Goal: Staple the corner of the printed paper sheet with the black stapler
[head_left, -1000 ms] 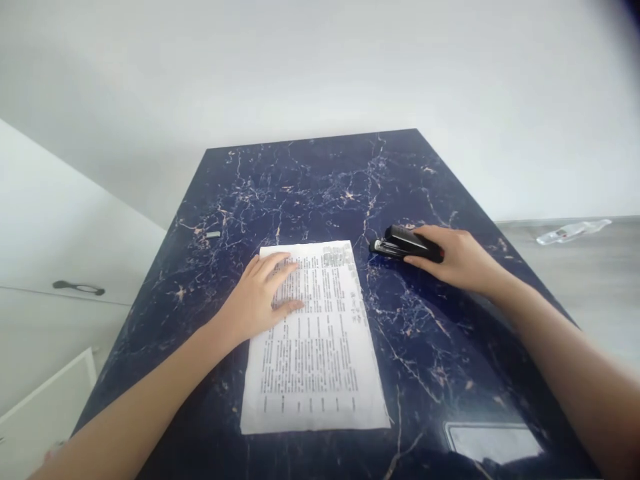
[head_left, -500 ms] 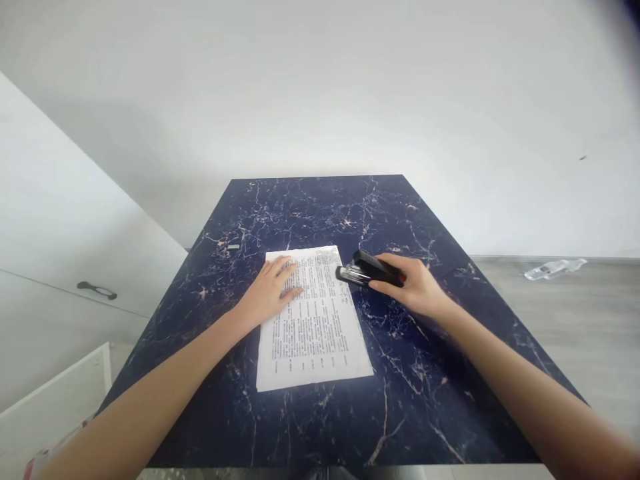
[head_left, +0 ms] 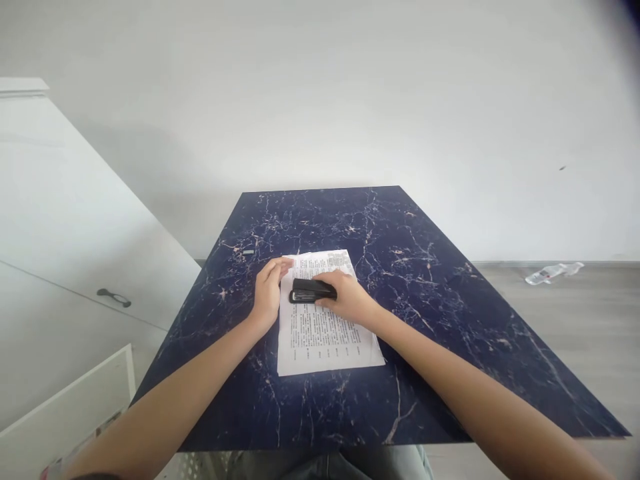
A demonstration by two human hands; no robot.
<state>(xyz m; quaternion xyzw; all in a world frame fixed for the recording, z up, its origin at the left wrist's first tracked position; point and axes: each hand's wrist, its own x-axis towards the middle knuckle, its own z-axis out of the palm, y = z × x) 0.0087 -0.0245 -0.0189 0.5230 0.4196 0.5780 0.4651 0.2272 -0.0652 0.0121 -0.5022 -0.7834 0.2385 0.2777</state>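
Note:
A printed sheet of paper (head_left: pixel 325 330) lies on a dark blue marble-patterned table (head_left: pixel 415 313). My right hand (head_left: pixel 350 298) is closed round a black stapler (head_left: pixel 311 291) that rests over the upper left part of the sheet. At the sheet's top left edge my left hand (head_left: pixel 267 293) touches the paper with its fingers curled along the border, just left of the stapler's nose.
A small pale object (head_left: pixel 248 252) lies on the table's far left. White cabinets with a dark handle (head_left: pixel 114 297) stand to the left. A clear plastic bottle (head_left: pixel 553 272) lies on the grey floor at the right. A white wall rises behind the table.
My right hand carried the stapler leftward from the bare table onto the sheet's upper left. My left hand slid from the middle of the page to its left edge. The view pulled back.

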